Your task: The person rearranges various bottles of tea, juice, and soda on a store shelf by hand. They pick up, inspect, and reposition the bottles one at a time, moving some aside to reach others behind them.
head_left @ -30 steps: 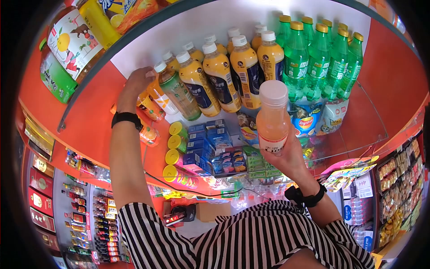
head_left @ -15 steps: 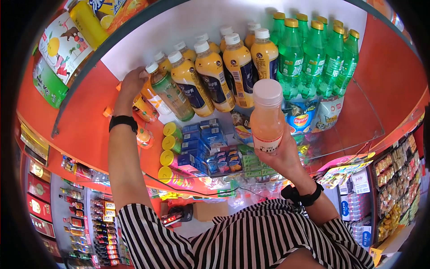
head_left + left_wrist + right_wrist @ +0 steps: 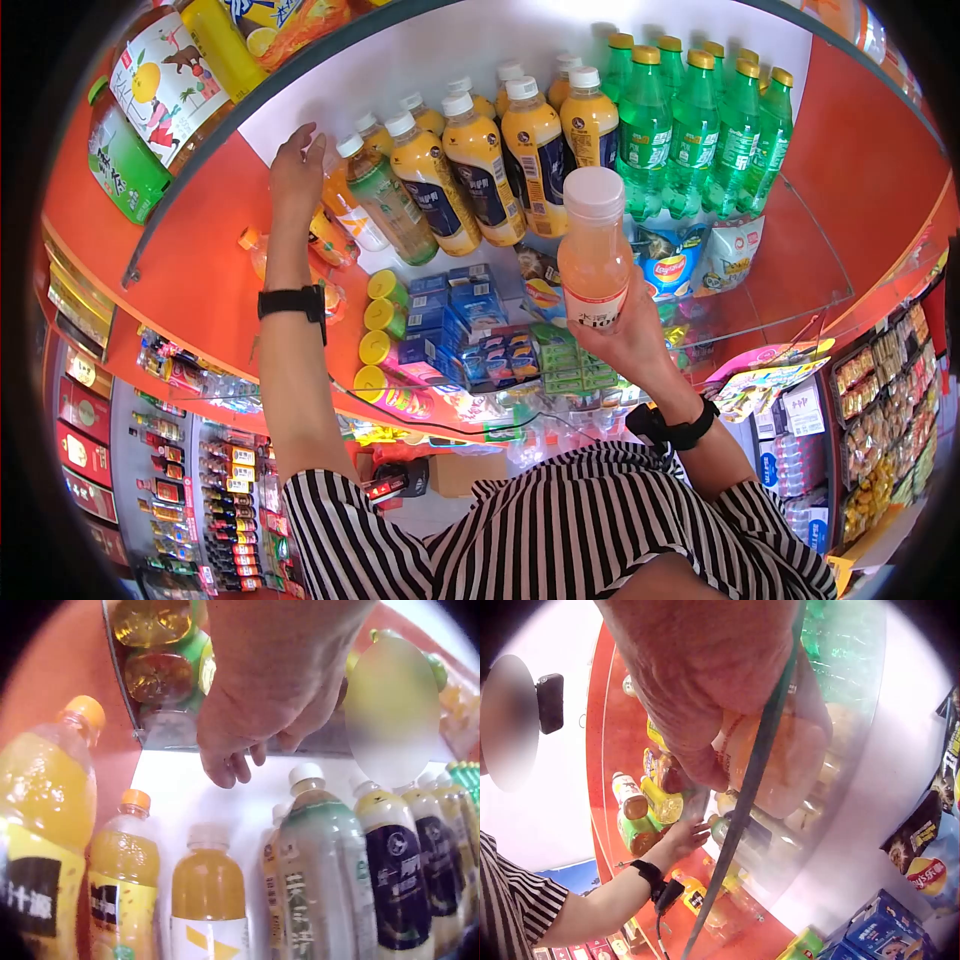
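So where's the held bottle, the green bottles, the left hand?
held bottle (image 3: 594, 250), head view, orange body.
green bottles (image 3: 693, 145), head view, one label.
left hand (image 3: 296, 178), head view, its middle.

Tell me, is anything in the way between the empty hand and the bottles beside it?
Nothing visible is. The left hand is open over the bare white shelf, right beside the green-labelled bottle, with no thing between them.

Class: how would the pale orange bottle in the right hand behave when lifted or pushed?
The pale orange bottle looks full nearly to its white cap, so probably heavy for its size. Tall and narrow, it may tip if pushed. Smooth plastic could slip; the right hand grips it low.
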`<state>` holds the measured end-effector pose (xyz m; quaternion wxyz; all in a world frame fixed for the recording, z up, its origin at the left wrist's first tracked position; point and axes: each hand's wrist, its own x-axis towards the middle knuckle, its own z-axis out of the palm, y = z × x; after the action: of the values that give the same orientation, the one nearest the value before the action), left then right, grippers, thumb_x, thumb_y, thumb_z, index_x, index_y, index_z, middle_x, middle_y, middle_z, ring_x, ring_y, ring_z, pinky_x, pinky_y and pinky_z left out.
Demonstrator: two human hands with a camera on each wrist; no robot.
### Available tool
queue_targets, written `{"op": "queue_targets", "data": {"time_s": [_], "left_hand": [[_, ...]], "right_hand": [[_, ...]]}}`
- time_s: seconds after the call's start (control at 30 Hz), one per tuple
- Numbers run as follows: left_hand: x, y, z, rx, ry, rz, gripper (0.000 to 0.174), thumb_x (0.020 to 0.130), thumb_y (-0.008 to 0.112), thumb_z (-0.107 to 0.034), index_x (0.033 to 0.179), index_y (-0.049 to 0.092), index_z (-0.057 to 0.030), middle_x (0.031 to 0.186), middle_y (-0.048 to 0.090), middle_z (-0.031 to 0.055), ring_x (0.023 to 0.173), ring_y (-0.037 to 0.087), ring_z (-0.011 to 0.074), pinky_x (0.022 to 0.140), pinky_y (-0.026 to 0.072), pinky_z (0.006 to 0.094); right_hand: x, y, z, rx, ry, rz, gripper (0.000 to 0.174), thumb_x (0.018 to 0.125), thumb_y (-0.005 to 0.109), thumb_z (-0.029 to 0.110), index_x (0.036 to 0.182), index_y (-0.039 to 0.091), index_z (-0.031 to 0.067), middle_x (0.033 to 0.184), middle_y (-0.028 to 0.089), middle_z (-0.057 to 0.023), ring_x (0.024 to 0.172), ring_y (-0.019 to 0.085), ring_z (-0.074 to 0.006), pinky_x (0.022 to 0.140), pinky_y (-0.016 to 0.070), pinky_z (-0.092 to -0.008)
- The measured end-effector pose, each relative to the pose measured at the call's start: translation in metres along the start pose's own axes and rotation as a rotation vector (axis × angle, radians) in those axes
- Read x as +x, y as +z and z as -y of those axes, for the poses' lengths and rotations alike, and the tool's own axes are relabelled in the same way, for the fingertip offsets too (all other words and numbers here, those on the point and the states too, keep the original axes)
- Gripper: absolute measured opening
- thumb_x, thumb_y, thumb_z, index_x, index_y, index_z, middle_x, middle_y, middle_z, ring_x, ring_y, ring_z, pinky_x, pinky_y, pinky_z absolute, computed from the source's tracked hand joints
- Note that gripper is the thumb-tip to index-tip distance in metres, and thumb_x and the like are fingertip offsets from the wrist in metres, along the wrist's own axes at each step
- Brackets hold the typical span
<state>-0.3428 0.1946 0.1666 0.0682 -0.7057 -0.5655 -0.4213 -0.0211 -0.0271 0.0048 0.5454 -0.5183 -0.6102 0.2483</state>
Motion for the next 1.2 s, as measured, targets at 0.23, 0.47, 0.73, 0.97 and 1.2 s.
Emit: {"op": "queue_targets", "data": {"time_s": [0.23,0.47,0.73,0.97,1.2], "left_hand": [[-0.036,0.016,-0.028,-0.442,-0.046,0.079,0.047,0.091,0.059,-0.030,0.125,0.052,0.0023,0.107,0.063,0.0128,0.100,0.058,0.0172,0.086,0.0462,0.0279],[-0.027,0.033,-0.010,-0.594,-0.070,0.155,0.042,0.086,0.065,-0.015,0.122,0.052,0.0020,0.102,0.064,0.0119,0.090,0.061,0.0162,0.078,0.0483,0.0259],[-0.034,-0.002,-0.001,-0.725,-0.111,0.023,0.033,0.088,0.061,-0.009,0.119,0.051,0.0003,0.096,0.064,0.0096,0.087,0.060,0.0144,0.079,0.0475,0.0267],[-0.055,-0.039,-0.001,-0.629,-0.071,0.086,0.028,0.090,0.057,-0.006,0.117,0.052,0.0005,0.098,0.064,0.0104,0.091,0.060,0.0156,0.083,0.0459,0.0270],[-0.092,-0.057,0.006,-0.673,-0.110,0.022,0.030,0.090,0.057,-0.005,0.119,0.052,0.0003,0.103,0.062,0.0073,0.095,0.060,0.0148,0.085,0.0449,0.0262]], "right_hand": [[0.000,0.000,0.004,-0.012,-0.004,-0.008,0.073,0.069,0.075,0.009,0.128,0.034,0.0009,0.114,0.057,-0.0199,0.104,0.060,-0.0312,0.086,0.0488,-0.0375],[0.000,0.000,0.003,0.018,-0.008,-0.013,0.072,0.069,0.075,0.009,0.128,0.034,0.0007,0.114,0.056,-0.0195,0.104,0.060,-0.0304,0.086,0.0488,-0.0378],[0.000,-0.001,0.003,-0.011,0.002,-0.001,0.073,0.069,0.075,0.011,0.129,0.033,0.0005,0.114,0.054,-0.0208,0.105,0.059,-0.0321,0.087,0.0479,-0.0382],[0.001,0.003,-0.003,-0.002,-0.006,-0.012,0.074,0.069,0.075,0.010,0.130,0.032,0.0007,0.116,0.054,-0.0193,0.106,0.059,-0.0299,0.089,0.0475,-0.0371],[0.001,0.003,-0.003,0.012,-0.022,-0.015,0.077,0.068,0.076,0.009,0.130,0.031,0.0014,0.115,0.056,-0.0145,0.105,0.058,-0.0236,0.088,0.0477,-0.0352]]}}
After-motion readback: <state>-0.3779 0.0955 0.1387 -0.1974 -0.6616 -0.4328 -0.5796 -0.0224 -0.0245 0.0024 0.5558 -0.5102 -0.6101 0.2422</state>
